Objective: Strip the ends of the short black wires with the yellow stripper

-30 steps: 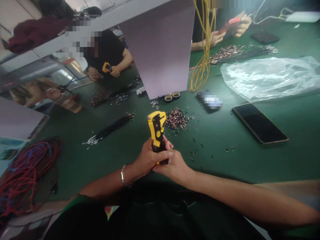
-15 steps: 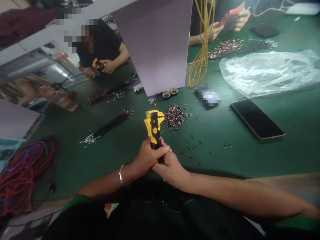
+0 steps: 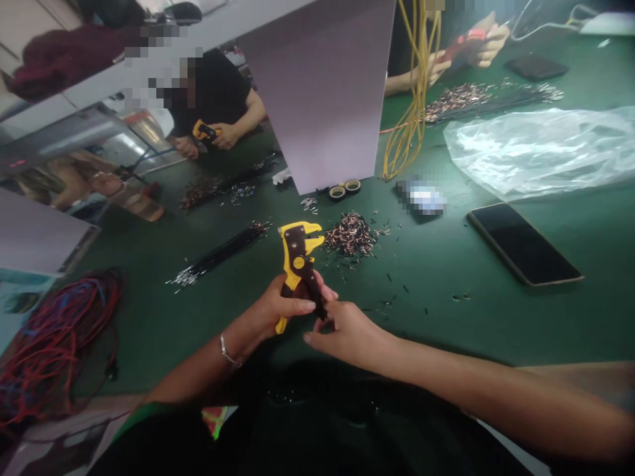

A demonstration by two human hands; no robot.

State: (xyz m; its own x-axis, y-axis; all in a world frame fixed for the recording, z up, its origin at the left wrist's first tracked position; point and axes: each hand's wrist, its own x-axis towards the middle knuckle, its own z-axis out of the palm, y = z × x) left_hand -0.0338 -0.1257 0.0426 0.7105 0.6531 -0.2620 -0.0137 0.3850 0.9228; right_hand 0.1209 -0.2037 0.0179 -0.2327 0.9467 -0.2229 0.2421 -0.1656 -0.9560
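Observation:
A yellow-and-black wire stripper stands in front of me, its jaws apart and its handles spread. My left hand is closed round its handles, thumb across the front. At the lower end of the black handle, the curled fingers of my right hand touch the tool, with the thumb held off to the left. Part of those fingers is hidden. Just right of the jaws lies a heap of short black wire offcuts with copper ends. A bundle of black wires with bared tips lies to the left.
Beyond the heap are two tape rolls by a pale panel. A phone and a clear plastic bag lie right. Red and blue cables pile up left. Co-workers' hands hold tools across the green table.
The stripper's handles have spread and its jaws have opened. My right hand has loosened from its clasp, its thumb moving away from the handle. The view has shifted slightly.

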